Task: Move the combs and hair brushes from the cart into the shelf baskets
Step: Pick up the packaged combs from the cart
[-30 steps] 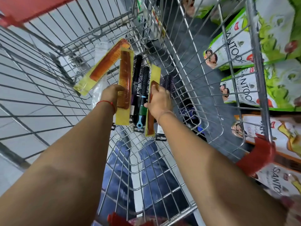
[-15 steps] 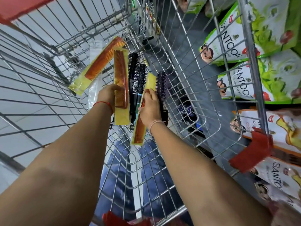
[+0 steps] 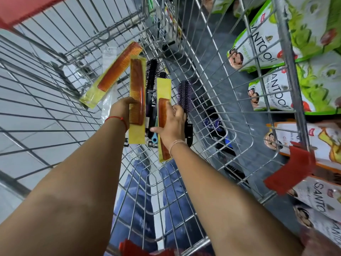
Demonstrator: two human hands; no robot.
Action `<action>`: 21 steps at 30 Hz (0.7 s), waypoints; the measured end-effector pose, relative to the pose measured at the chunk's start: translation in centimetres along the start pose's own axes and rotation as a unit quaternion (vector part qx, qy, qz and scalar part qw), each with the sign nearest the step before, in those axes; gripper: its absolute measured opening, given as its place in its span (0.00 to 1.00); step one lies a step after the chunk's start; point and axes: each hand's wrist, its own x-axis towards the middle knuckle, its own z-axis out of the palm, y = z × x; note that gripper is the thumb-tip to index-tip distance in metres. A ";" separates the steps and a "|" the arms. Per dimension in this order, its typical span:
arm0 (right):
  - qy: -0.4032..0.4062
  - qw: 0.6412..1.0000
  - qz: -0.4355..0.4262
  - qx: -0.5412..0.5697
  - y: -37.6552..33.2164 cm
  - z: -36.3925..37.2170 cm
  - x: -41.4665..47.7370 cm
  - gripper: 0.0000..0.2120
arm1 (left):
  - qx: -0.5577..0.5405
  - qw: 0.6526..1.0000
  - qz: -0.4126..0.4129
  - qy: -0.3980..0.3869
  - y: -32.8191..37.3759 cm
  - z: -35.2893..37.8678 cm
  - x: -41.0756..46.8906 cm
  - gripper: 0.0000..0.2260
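Both my arms reach down into a wire shopping cart (image 3: pixel 221 115). My left hand (image 3: pixel 120 109) grips a brown comb in a yellow packet (image 3: pixel 136 93), held upright. My right hand (image 3: pixel 171 124) holds a second brown comb in a yellow packet (image 3: pixel 163 89), and its fingers also touch the handle of a purple round brush (image 3: pixel 184 95). A third packaged brown comb (image 3: pixel 114 74) leans against the cart's far left wall. Black round brushes (image 3: pixel 152 78) stand between the two held combs, with a teal handle (image 3: pixel 154 139) showing below.
Shelves on the right carry green and white hand wash pouches (image 3: pixel 265 50) and orange ones (image 3: pixel 321 143). Red plastic corners (image 3: pixel 291 174) cap the cart rim. Grey floor tiles (image 3: pixel 27 163) show through the wire on the left.
My right hand has straightened its comb packet to upright and moved right, fingers now at the purple brush handle. My left hand keeps its comb almost still.
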 end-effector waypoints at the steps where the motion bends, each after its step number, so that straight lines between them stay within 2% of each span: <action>1: -0.017 1.000 -0.005 -0.008 -0.1 -0.2 0.0 0.39 | -0.004 1.000 -0.001 0.000 0.0 0.0 0.0 0.04; 4: -0.058 0.998 -0.028 0.012 -0.7 -0.2 0.1 0.32 | -0.026 1.000 -0.009 -0.008 -0.2 0.2 0.0 0.05; 6: -0.070 0.997 -0.034 0.021 -1.0 0.1 0.1 0.32 | -0.030 0.999 -0.012 -0.018 -0.2 0.2 -0.2 0.06; 10: 0.008 0.993 0.041 0.107 -0.9 -0.7 0.4 0.35 | -0.019 1.000 -0.004 -0.018 0.2 0.1 -0.5 0.06; 12: 0.021 0.984 0.089 0.152 -0.8 -1.7 0.5 0.28 | -0.013 1.000 0.005 -0.016 0.6 0.2 -0.8 0.06; 14: -0.002 0.979 0.113 0.173 -0.7 -3.1 0.3 0.18 | -0.015 1.000 0.013 -0.019 1.0 0.4 -1.1 0.06; 16: -0.004 0.971 0.124 0.206 -0.8 -4.5 -0.3 0.14 | 0.000 0.999 0.023 -0.044 1.6 0.7 -1.9 0.08; 21: 0.067 0.962 0.095 0.247 -1.7 -8.1 -2.6 0.17 | 0.062 0.985 0.083 -0.138 4.7 2.4 -5.0 0.12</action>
